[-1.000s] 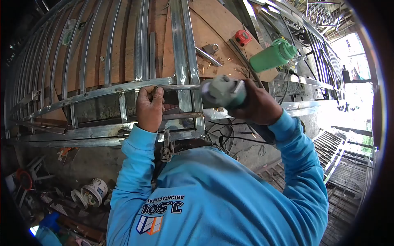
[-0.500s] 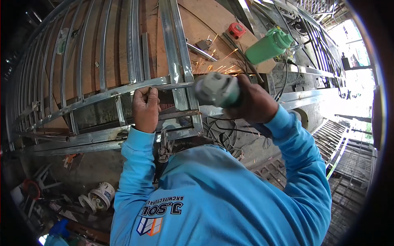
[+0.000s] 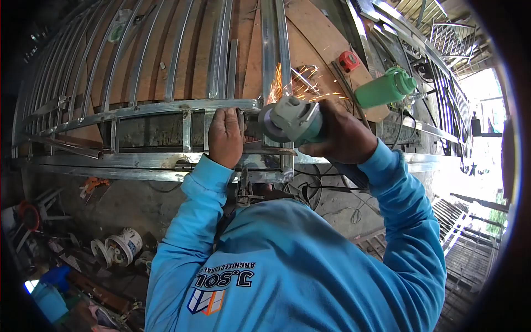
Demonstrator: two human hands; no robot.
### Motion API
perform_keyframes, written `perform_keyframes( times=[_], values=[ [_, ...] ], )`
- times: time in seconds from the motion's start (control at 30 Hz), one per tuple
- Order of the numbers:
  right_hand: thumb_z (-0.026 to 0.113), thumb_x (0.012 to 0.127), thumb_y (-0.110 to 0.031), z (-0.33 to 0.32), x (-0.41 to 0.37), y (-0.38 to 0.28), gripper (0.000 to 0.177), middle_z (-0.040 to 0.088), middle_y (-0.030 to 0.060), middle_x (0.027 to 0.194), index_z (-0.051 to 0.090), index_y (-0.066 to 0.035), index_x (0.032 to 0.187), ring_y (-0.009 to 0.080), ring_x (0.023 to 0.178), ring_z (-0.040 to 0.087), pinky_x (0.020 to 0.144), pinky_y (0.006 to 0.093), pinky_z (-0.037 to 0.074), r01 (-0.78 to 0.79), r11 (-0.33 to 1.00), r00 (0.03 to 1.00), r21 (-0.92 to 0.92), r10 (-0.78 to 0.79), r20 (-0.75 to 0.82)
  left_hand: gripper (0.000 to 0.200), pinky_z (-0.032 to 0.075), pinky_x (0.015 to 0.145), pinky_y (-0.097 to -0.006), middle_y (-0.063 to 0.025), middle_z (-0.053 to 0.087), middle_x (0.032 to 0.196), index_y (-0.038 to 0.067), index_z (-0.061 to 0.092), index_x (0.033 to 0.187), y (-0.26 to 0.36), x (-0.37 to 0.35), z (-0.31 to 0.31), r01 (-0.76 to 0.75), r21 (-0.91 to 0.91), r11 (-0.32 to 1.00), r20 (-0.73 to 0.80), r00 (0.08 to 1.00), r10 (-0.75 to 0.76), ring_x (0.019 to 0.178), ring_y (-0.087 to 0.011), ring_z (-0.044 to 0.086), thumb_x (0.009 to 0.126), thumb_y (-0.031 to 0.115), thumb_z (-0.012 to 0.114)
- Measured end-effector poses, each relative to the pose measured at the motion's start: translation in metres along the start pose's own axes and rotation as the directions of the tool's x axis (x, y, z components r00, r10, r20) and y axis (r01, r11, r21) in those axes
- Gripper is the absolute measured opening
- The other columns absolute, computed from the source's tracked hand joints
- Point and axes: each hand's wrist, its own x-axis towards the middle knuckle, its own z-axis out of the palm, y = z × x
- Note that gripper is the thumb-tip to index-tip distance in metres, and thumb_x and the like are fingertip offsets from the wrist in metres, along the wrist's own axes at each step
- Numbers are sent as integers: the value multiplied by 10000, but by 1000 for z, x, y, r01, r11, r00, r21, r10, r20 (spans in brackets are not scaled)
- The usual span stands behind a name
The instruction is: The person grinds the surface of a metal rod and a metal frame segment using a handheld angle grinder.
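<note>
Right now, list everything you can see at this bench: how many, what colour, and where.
metal frame: one, silver, lying across the wooden board
wooden board: one, brown, under the frame
angle grinder: one, grey-green, against the frame
sparks: many, orange, just beyond the grinder
bottle: one, green, on its side at the right
tape measure: one, red, on the board beyond the bottle
bucket: one, white, on the floor at lower left
shirt: one, blue, bottom of view
left hand: one, gripping the frame's rail beside the grinder
right hand: one, wrapped round the angle grinder
</note>
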Motion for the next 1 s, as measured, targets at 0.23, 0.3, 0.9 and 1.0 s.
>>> perform_keyframes(
  times=[0.23,0.3,0.9,1.0],
  values=[
    [919,695,-398,-2,3,-7,769,697,264,987,474,38,1147,429,990,698,829,447,557,10,1000,1000,-24,-10,20,297,468,533,-301,-58,595,780,15,610,1072,-9,2,-1,-46,86,995,-18,999,48,619,-126,545,1095,255,435],
    [913,702,-382,-9,-14,0,754,698,260,987,459,29,1143,441,989,694,833,450,557,-62,997,998,-37,61,-16,295,458,511,-275,-26,585,769,26,611,1060,-2,-1,0,70,-20,997,23,997,-69,623,-90,529,1096,262,437],
    [865,752,-360,0,-170,94,709,688,228,1112,534,19,1252,323,1027,689,899,416,534,-385,865,749,322,497,-438,256,382,540,-241,35,496,691,71,594,1004,33,21,-18,-139,33,990,191,973,130,596,-56,452,1035,323,622],
    [872,752,-339,5,-175,90,705,684,195,1118,527,18,1251,276,1026,670,916,393,526,-372,859,756,352,501,-422,270,425,674,-261,14,535,803,74,566,1083,38,21,-36,-296,69,953,196,940,278,743,-84,495,1030,332,627]
  ],
)
